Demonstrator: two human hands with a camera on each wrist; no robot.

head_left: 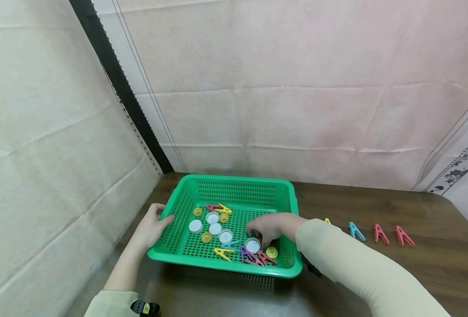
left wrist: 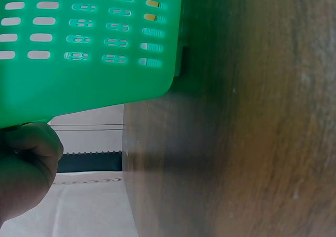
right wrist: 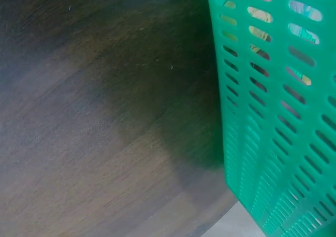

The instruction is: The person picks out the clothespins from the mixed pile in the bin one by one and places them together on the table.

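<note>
A green plastic basket (head_left: 226, 267) with slotted walls sits on the table and holds white round caps (head_left: 195, 226), yellow caps (head_left: 206, 237) and several clothespins. My left hand (head_left: 151, 226) grips its left rim, thumb on top; the left wrist view shows the curled fingers (left wrist: 39, 142) under that rim. Inside the basket's right part, my right hand (head_left: 268, 226) reaches down with bent fingers beside a white cap (head_left: 252, 245). Close to those fingertips lie a purple clothespin (head_left: 245, 253), pink clothespins (head_left: 266, 258) and a yellow cap (head_left: 271, 252). I cannot tell whether the fingertips pinch something.
Right of the basket, a blue clothespin (head_left: 356, 231), two pink ones and a partly hidden yellow clothespin (head_left: 327, 220) stand in a row on the wooden table (head_left: 428, 273). Pale cloth (head_left: 281, 88) hangs behind the table and along its left side.
</note>
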